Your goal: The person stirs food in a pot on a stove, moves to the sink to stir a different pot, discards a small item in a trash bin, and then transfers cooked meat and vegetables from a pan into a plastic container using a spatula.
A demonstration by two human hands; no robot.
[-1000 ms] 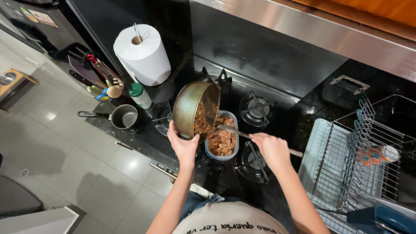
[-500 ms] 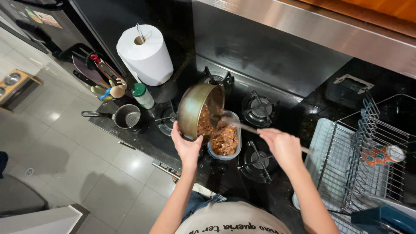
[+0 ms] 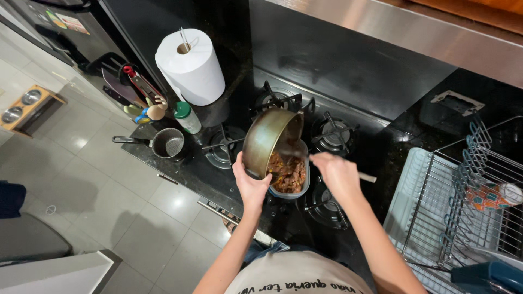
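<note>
Your pot point(image 3: 267, 141) tilts over the container point(image 3: 294, 177) on the stove point(image 3: 327, 98) — left hand point(image 3: 249, 185) beneath it, right hand point(image 3: 338, 174) to its right. Left of the stove, the small saucepan point(image 3: 166, 143) sits on the surface point(image 3: 147, 155); behind it, the paper towel roll point(image 3: 190, 68). The dish rack point(image 3: 463, 201) stands far right.

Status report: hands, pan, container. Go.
Left hand tilts pan over food container. Right hand grips utensil, scraping. Nothing in the way.
</note>
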